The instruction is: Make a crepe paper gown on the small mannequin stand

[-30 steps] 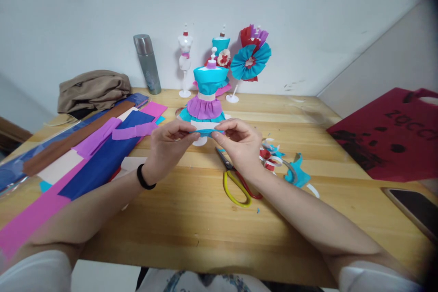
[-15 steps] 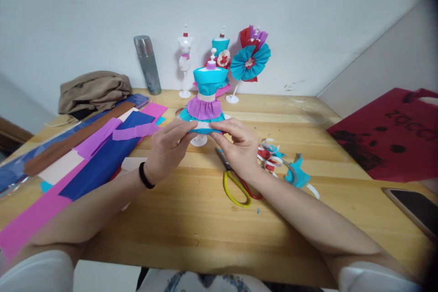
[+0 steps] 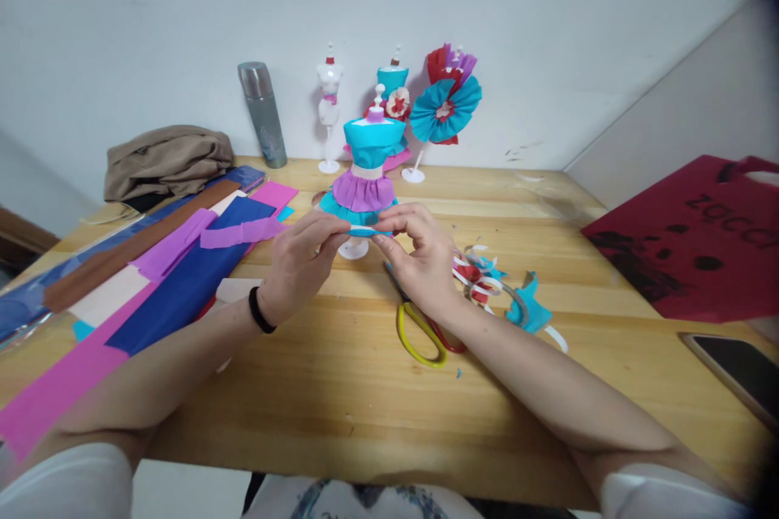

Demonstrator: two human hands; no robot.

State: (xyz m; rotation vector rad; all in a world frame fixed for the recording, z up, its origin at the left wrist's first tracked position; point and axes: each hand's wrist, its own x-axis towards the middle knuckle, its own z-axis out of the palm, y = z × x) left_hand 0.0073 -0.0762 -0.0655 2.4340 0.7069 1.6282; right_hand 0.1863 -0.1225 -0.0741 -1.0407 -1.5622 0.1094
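Note:
Between my hands is a narrow folded blue strip (image 3: 363, 232) with a white edge on top, perhaps crepe paper with tape. My left hand (image 3: 307, 259) pinches its left end, and my right hand (image 3: 419, 251) pinches the right end between thumb and fingers. Just behind the strip stands a small mannequin (image 3: 374, 138) in a blue top, a beige waistband and a purple and blue ruffled skirt. Its white base shows beneath the strip. Yellow and red-handled scissors (image 3: 421, 340) lie under my right wrist, their blades partly hidden.
Colourful crepe paper sheets (image 3: 182, 284) cover the left side. A grey flask (image 3: 263, 115), brown cloth (image 3: 170, 162) and other mannequins (image 3: 329, 105) stand or lie at the back. Right are paper scraps (image 3: 529, 304), a red bag (image 3: 687, 235) and a phone (image 3: 733, 369).
The strip's white face, broad before, now shows only as a thin edge, as the strip has been folded or tilted. My fingers stay pinched on it in nearly the same place.

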